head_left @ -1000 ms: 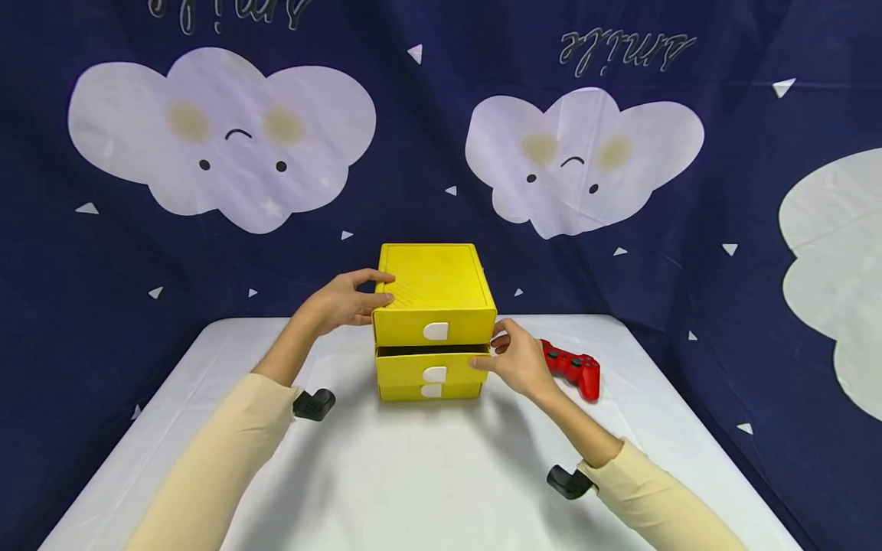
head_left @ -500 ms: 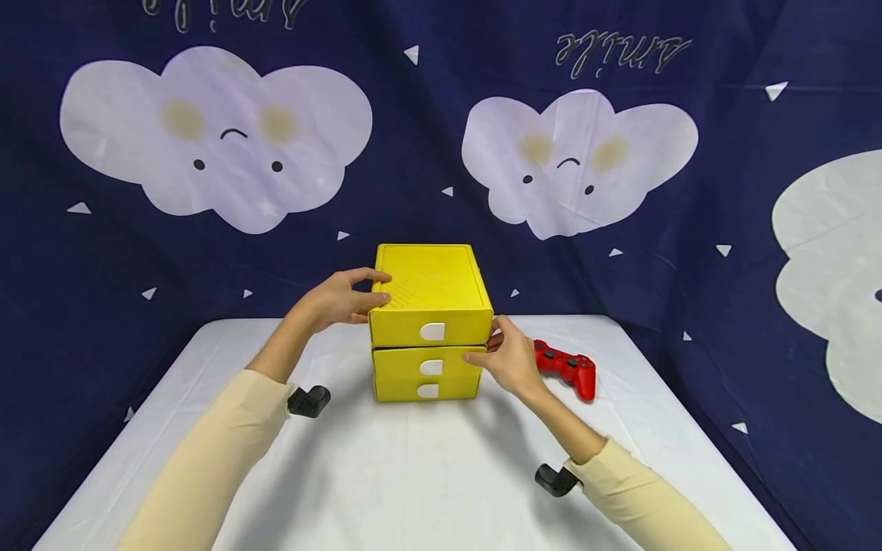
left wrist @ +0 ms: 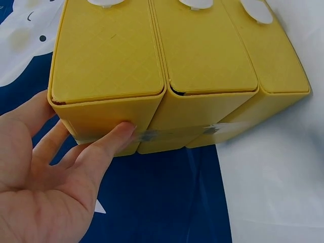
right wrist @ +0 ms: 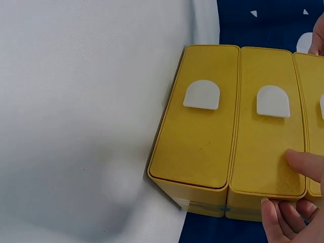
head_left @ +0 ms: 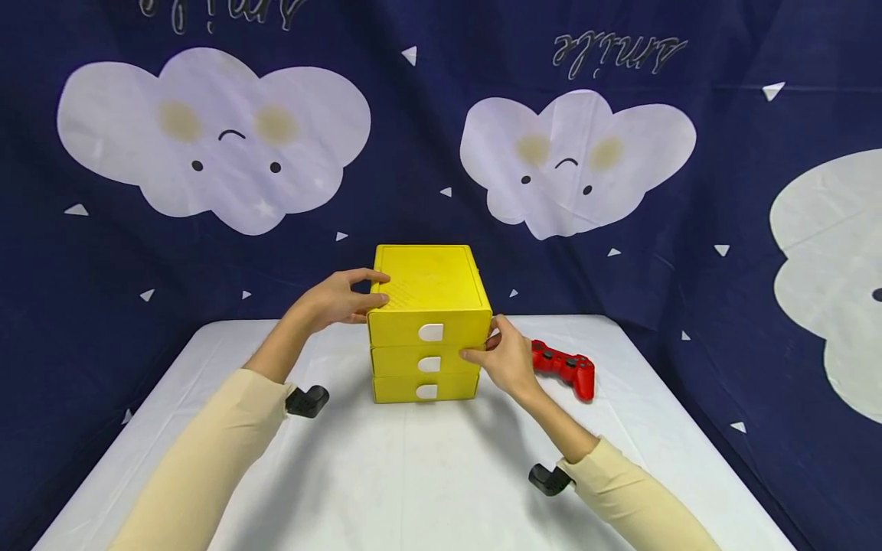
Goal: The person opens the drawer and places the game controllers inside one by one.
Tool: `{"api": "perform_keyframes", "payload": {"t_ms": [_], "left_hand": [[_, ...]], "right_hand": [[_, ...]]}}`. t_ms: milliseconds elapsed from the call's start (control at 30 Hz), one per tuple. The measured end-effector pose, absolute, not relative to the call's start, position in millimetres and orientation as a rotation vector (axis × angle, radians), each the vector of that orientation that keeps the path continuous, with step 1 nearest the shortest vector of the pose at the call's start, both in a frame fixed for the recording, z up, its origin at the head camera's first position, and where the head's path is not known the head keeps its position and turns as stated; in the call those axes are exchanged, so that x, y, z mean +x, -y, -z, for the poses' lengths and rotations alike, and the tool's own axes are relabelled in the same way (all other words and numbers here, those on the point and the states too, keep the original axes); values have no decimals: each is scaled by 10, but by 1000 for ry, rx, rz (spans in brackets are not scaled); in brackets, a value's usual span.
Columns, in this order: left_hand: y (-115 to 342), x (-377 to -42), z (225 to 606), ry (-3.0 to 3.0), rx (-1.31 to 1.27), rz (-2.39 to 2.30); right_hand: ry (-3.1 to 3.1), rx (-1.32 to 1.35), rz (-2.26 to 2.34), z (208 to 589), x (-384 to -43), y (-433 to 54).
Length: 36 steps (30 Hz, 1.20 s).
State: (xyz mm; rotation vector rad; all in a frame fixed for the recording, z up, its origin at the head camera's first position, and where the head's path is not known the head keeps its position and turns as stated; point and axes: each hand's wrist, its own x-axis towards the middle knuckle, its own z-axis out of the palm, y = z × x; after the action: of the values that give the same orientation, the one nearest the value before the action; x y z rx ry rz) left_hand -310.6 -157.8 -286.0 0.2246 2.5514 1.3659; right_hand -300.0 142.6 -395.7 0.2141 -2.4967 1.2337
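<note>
A yellow three-drawer cabinet (head_left: 432,277) stands upright, its drawer fronts facing me, each with a white tab. All drawers sit in flush. My left hand (head_left: 335,298) holds the upper left corner, with fingers over the top edge; in the left wrist view the thumb (left wrist: 114,139) lies on the side wall. My right hand (head_left: 508,356) is at the cabinet's right front edge. Its thumb (right wrist: 306,164) presses the front of the middle drawer (right wrist: 263,147), while its curled fingers (right wrist: 283,220) lie against the side wall.
A red game controller (head_left: 565,369) lies on the white tabletop (head_left: 413,474), just right of the cabinet and behind the right hand. A dark blue curtain (head_left: 413,153) with printed clouds hangs close behind the table.
The middle drawer, which stuck out with a gap above it, has slid back flush under the right thumb. The left hand has stayed on the cabinet's corner.
</note>
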Motion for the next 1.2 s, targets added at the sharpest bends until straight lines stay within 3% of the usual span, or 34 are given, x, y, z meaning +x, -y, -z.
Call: {"api": "perform_keyframes", "payload": {"t_ms": [700, 1200], "left_hand": [[1581, -3111, 2905, -2504, 186, -1429], [1606, -3115, 2922, -2476, 212, -1482]], "right_hand": [[2674, 269, -1249, 3885, -2721, -1547], [2806, 613, -1146, 4212, -2751, -1147]]}}
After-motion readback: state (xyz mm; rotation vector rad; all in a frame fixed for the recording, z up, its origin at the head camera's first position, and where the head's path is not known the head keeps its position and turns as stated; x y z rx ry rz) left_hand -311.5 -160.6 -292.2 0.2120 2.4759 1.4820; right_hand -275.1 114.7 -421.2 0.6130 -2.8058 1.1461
